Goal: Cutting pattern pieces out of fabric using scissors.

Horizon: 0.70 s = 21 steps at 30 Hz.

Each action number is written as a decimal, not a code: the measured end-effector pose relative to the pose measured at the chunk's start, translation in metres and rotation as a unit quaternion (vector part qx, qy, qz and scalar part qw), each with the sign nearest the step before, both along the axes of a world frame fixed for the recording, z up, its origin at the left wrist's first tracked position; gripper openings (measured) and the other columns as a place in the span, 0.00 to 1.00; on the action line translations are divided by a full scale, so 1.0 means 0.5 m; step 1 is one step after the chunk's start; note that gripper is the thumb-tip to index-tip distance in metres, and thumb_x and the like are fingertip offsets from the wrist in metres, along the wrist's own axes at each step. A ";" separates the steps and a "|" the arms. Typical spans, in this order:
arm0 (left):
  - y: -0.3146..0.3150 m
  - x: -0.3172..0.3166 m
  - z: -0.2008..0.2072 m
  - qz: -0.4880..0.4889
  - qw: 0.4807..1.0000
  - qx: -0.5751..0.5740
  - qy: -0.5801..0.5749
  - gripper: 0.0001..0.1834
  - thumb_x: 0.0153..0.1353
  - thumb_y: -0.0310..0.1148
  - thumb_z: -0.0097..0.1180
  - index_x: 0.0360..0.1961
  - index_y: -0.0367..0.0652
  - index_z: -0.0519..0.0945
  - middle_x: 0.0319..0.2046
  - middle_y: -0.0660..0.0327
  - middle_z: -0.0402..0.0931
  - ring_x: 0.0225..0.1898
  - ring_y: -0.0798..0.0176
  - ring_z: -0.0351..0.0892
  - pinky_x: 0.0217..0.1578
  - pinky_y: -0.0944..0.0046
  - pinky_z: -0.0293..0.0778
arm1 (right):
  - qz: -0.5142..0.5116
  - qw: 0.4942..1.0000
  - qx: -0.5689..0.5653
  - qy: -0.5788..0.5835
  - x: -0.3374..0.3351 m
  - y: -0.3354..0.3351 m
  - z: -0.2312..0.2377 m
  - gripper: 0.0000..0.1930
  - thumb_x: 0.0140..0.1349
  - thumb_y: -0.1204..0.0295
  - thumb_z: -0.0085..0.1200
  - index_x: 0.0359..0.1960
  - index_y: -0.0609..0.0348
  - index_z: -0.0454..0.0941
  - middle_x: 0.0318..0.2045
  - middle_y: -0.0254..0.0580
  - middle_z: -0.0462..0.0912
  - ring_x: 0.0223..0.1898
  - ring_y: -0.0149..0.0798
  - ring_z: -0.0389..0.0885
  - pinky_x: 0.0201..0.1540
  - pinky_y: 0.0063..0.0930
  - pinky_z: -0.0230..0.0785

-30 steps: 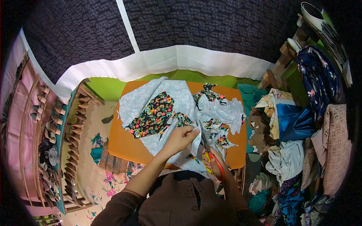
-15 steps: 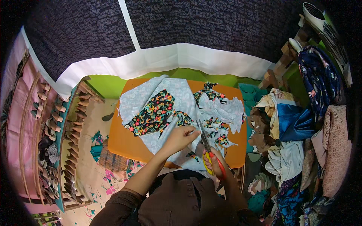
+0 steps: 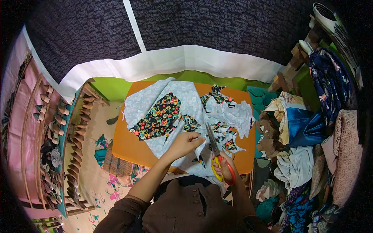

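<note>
In my right hand [image 3: 223, 167] is a pair of scissors [image 3: 213, 142] with red and yellow handles. Its blades point away from me, over the right side of the cloth, and look nearly closed. My left hand [image 3: 187, 144] is closed, thumb and fingers pinching the edge of a floral fabric [image 3: 186, 91] just left of the blades. This fabric has a pale underside and a black face with bright flowers, which shows where it folds over. Beside it on the right lie ragged floral offcuts [image 3: 233, 116]. All of it rests on an orange table [image 3: 130, 149].
Piled cloth and garments [image 3: 295, 163] crowd the right side. A rack of wooden shoe-like forms [image 3: 77, 143] stands at the left. Colourful scraps [image 3: 112, 182] litter the floor. A dark patterned curtain [image 3: 217, 27] with a white border hangs beyond the table.
The scissors and my right hand have shifted slightly to the right, away from my left hand. My left hand stays almost in place, and the fabric lies much as before.
</note>
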<state>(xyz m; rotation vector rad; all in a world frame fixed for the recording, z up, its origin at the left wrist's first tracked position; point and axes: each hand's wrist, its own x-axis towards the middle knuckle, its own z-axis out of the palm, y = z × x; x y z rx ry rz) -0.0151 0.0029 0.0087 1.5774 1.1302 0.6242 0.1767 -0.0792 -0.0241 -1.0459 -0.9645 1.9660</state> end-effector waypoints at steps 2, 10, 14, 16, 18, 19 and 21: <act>0.002 -0.003 -0.026 0.018 1.000 0.005 -0.024 0.19 0.55 0.39 0.48 0.15 0.37 0.66 0.10 0.69 0.53 0.15 0.75 0.51 0.15 0.69 0.49 | -0.038 0.998 0.032 0.042 -0.003 -0.003 -0.009 0.28 0.53 0.44 0.41 0.41 0.58 0.60 0.22 0.30 0.61 0.19 0.21 0.59 0.20 0.12 0.53; -0.005 0.006 -0.048 0.126 0.974 -0.112 -0.151 0.11 0.57 0.35 0.48 0.34 0.37 0.74 0.17 0.71 0.66 0.18 0.79 0.62 0.20 0.77 0.59 | -0.131 0.983 0.103 -0.071 -0.033 0.020 -0.090 0.20 0.53 0.69 0.53 0.44 0.59 0.59 0.28 0.33 0.66 0.27 0.26 0.67 0.28 0.18 0.63; -0.012 0.014 -0.076 0.149 0.964 -0.107 -0.192 0.10 0.57 0.33 0.48 0.36 0.37 0.72 0.16 0.72 0.66 0.17 0.80 0.61 0.18 0.77 0.57 | -0.162 0.978 0.109 -0.072 -0.077 0.048 -0.077 0.26 0.46 0.75 0.60 0.44 0.60 0.57 0.33 0.34 0.66 0.33 0.25 0.67 0.33 0.19 0.64; -0.009 0.011 -0.062 0.153 0.962 -0.121 -0.192 0.10 0.57 0.32 0.48 0.35 0.37 0.72 0.18 0.71 0.67 0.18 0.79 0.62 0.20 0.77 0.59 | -0.170 0.977 0.117 -0.046 -0.081 0.067 -0.087 0.27 0.45 0.74 0.60 0.45 0.59 0.58 0.32 0.33 0.65 0.34 0.26 0.65 0.32 0.18 0.63; -0.006 0.003 -0.063 0.162 0.959 -0.134 -0.193 0.09 0.56 0.31 0.48 0.35 0.37 0.72 0.19 0.70 0.68 0.19 0.79 0.64 0.22 0.77 0.62 | -0.153 0.964 0.172 -0.134 -0.073 0.088 -0.100 0.27 0.45 0.75 0.60 0.45 0.58 0.58 0.31 0.33 0.65 0.34 0.26 0.64 0.32 0.18 0.62; -0.005 -0.004 -0.073 0.191 0.951 -0.118 -0.214 0.09 0.56 0.31 0.49 0.34 0.36 0.72 0.18 0.70 0.68 0.19 0.79 0.64 0.21 0.77 0.60 | -0.133 0.940 0.225 -0.221 -0.070 0.099 -0.097 0.26 0.45 0.76 0.59 0.45 0.57 0.59 0.31 0.32 0.65 0.33 0.27 0.64 0.32 0.18 0.61; -0.004 -0.017 -0.080 0.219 0.941 -0.103 -0.236 0.10 0.56 0.32 0.49 0.34 0.35 0.73 0.17 0.70 0.68 0.19 0.79 0.63 0.20 0.77 0.59 | -0.112 0.953 0.175 -0.222 -0.057 0.115 -0.078 0.25 0.44 0.75 0.59 0.44 0.56 0.60 0.31 0.33 0.66 0.32 0.28 0.63 0.33 0.21 0.60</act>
